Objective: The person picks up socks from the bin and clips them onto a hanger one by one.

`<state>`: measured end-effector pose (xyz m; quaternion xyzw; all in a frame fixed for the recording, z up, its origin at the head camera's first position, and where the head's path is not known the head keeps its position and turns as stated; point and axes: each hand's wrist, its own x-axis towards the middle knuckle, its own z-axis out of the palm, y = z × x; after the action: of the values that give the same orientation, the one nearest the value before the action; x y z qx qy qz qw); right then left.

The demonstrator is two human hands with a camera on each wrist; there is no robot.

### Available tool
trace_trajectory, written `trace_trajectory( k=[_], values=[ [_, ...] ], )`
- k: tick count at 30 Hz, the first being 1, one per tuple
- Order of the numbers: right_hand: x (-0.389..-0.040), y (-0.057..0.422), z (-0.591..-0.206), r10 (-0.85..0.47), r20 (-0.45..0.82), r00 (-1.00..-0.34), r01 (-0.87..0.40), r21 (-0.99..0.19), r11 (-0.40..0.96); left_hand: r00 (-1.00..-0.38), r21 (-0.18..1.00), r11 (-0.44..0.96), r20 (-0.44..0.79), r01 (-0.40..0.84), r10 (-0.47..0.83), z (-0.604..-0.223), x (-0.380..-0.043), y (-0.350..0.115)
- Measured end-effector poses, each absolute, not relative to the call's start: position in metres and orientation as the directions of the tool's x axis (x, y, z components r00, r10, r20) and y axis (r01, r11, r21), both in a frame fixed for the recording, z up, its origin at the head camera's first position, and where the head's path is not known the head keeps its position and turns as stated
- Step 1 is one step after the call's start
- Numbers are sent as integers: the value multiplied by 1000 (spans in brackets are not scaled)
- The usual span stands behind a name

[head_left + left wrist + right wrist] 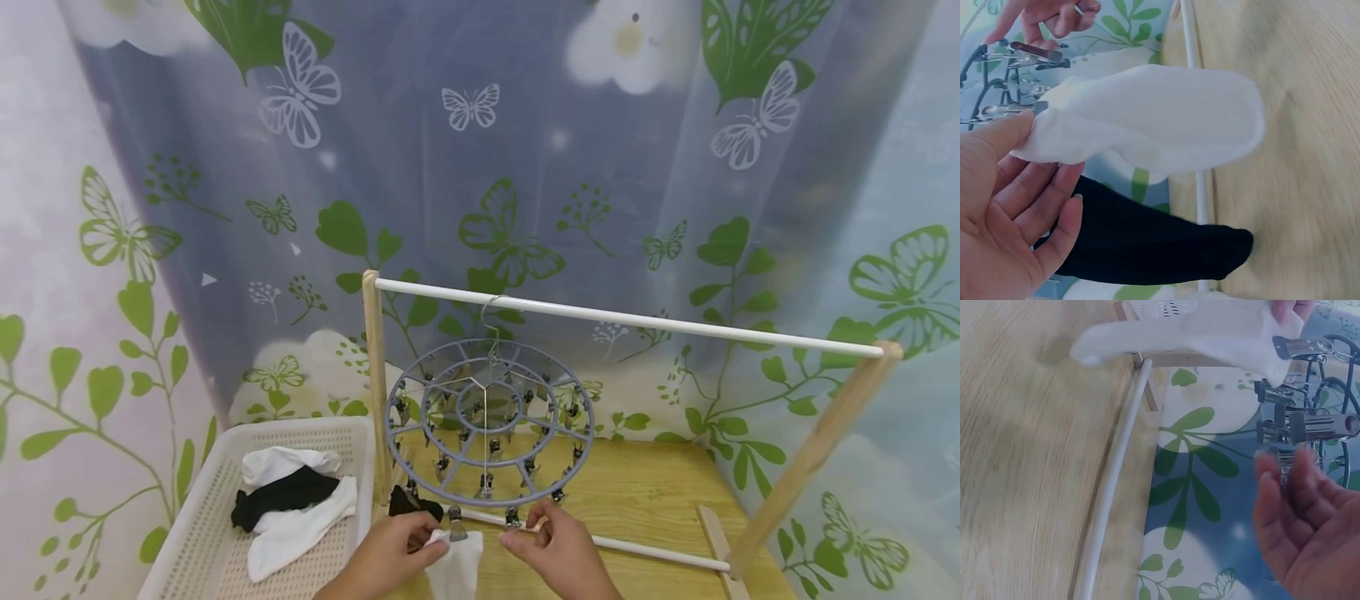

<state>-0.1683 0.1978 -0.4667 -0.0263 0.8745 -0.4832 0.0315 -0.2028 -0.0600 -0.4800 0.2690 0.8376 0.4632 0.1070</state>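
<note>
A white sock [454, 567] hangs from a metal clip [457, 523] at the near edge of a round grey clip hanger [491, 502]. My left hand [386, 554] pinches the sock's top edge beside that clip, thumb in front and fingers behind. In the left wrist view the sock [1166, 119] stretches out from the clip. My right hand [564, 550] is beside a neighbouring clip [513, 517], its fingers loosely bent. In the right wrist view no cloth shows between the fingers of this hand [1310, 528]. A black sock [1154, 240] hangs beside the white one.
The hanger hooks over the white bar [630, 317] of a wooden-legged rack, with several clips around its rings. At left stands a white basket [217, 475] holding white socks [300, 533] and a black sock [288, 496]. A lower white rod [660, 554] crosses the wooden table [637, 475].
</note>
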Motion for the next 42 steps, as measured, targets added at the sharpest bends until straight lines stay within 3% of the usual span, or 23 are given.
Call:
trace_trajectory(
  k=[4, 11, 19, 26, 33, 42],
  values=[
    [-173, 196, -469, -152, -66, -986, -29, -832, 553, -839, 833, 435, 63, 343, 541, -484, -204, -65],
    [-179, 191, -470, -283, -52, -958, -77, -901, 427, -856, 827, 457, 57, 329, 514, -491, -208, -76],
    [-181, 185, -470, -401, -18, -916, -122, -939, 321, -859, 767, 488, 155, 416, 488, -493, -207, -86],
    [-184, 179, -466, -424, 64, -904, -199, -939, 282, -863, 770, 484, 166, 417, 478, -492, -207, -93],
    [-191, 178, -464, -471, 5, -882, -142, -956, 256, -874, 785, 492, 126, 377, 469, -492, -209, -96],
    [-195, 167, -464, -503, 20, -864, -177, -948, 266, -878, 770, 505, 146, 390, 455, -495, -211, -98]
  ],
)
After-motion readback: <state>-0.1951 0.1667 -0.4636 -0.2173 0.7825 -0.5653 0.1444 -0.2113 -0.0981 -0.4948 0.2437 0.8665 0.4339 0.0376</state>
